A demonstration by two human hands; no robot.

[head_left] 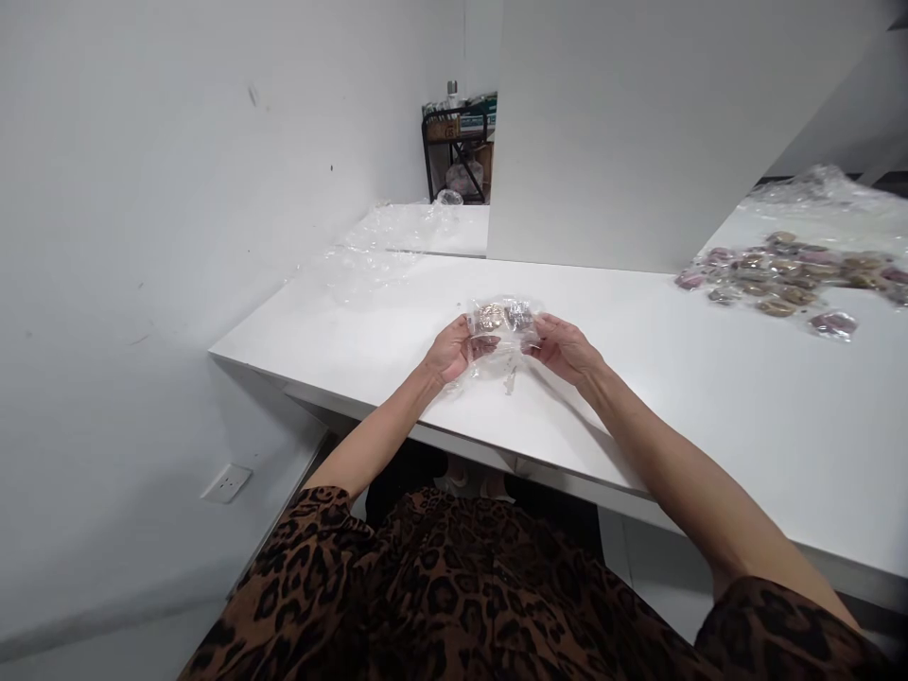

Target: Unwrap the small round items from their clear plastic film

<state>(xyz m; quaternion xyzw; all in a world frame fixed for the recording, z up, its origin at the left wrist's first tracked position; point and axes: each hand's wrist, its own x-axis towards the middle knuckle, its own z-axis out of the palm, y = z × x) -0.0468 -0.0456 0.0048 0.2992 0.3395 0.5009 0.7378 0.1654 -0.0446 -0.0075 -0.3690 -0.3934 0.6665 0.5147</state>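
Observation:
Between my two hands a clear plastic packet is held just above the white table. Through the film, small brownish and dark items show side by side; their kind is too small to make out. My left hand pinches the packet's left edge. At the opposite edge, my right hand grips the film with thumb and fingers. Some loose clear film hangs below the packet, near the tabletop.
Several small wrapped pieces lie in a pile at the right, one wrapped piece nearer me. Crumpled clear film covers the back left. A white panel stands behind the table; a black rack is beyond. The wall borders the left.

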